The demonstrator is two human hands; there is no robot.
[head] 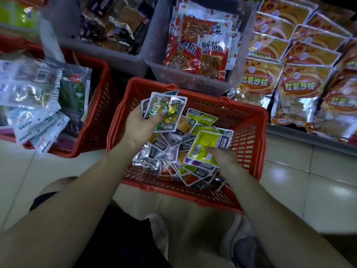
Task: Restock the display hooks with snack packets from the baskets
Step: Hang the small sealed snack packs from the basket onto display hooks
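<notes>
A red plastic basket [249,130] stands on the floor in front of me, holding several small snack packets. My left hand [141,124] grips a small stack of green and silver packets [166,111] above the basket's far left corner. My right hand [224,161] pinches a yellow-green packet [206,146] lying on the heap at the basket's right side.
A second red basket [100,105] with silver and green packets stands to the left. Two grey bins [150,60] with red and dark snack bags sit behind. Orange packets [301,82] line a display at right. My shoes [241,242] rest on the tiled floor.
</notes>
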